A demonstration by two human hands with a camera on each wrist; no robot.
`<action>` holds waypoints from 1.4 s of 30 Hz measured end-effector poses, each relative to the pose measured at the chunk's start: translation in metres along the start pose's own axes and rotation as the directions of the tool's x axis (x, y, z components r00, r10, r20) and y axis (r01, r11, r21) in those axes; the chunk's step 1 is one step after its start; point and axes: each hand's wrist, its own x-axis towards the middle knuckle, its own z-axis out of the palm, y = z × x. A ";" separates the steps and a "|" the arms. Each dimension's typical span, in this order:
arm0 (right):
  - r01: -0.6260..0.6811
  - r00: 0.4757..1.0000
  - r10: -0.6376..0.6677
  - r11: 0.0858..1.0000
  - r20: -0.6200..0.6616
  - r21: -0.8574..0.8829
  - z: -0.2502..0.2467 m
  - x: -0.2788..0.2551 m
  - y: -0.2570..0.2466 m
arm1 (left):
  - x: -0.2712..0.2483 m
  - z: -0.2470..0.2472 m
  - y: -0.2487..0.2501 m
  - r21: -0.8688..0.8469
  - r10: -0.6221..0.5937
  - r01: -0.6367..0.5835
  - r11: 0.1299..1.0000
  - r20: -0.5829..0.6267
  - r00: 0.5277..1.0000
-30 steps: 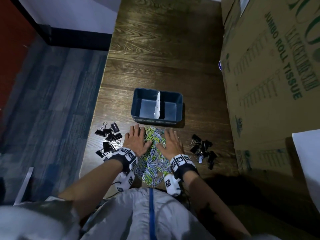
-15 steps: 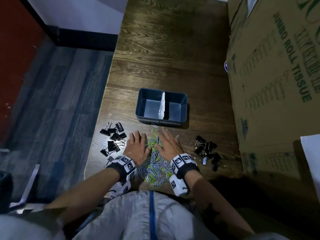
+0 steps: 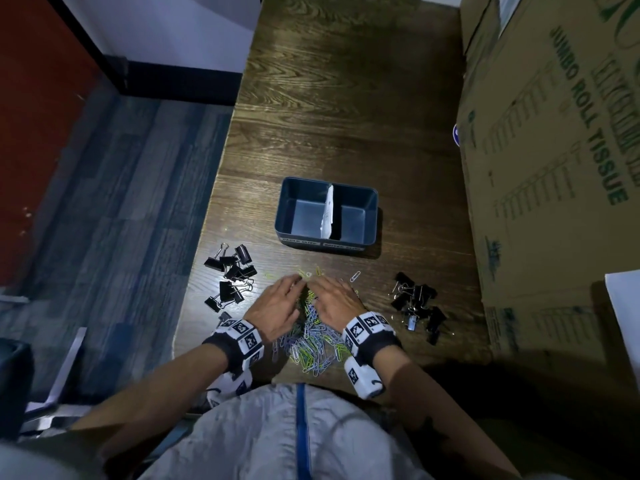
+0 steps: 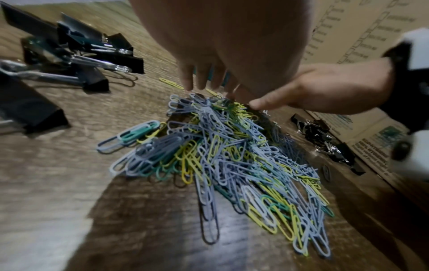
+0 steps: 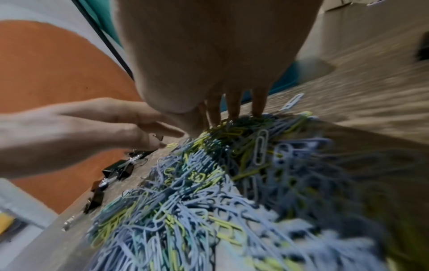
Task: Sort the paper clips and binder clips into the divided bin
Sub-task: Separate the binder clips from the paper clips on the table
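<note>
Both hands drawn closer together, left hand (image 3: pixel 277 308), right hand (image 3: pixel 335 299); grip spread, fingers raking paper clips (image 3: pixel 313 344).

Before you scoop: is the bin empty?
Empty: both compartments of the bin show bare floor in the head view.

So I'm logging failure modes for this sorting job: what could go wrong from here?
1. The left hand and right hand rake the paper clip pile together with straight fingers; a loose scoop may spill clips, and a stray clip already lies apart.
2. The pile reaches the table edge nearest the person, so clips could slide off.
3. The bin has a thin white divider; a big handful might cross it.
</note>
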 end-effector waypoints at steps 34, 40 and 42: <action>-0.525 0.825 0.503 0.851 0.256 0.023 0.015 -0.106 0.034 | -0.055 -0.005 -0.007 0.397 -0.107 0.019 0.918 0.201 0.974; -0.461 0.874 0.430 0.881 0.225 0.104 0.025 -0.101 0.019 | -0.041 -0.009 0.004 0.247 -0.068 -0.026 0.969 0.364 0.929; -0.408 0.904 0.382 0.905 0.192 0.118 0.024 -0.092 0.014 | -0.036 -0.010 0.011 0.182 -0.076 0.017 0.983 0.325 0.942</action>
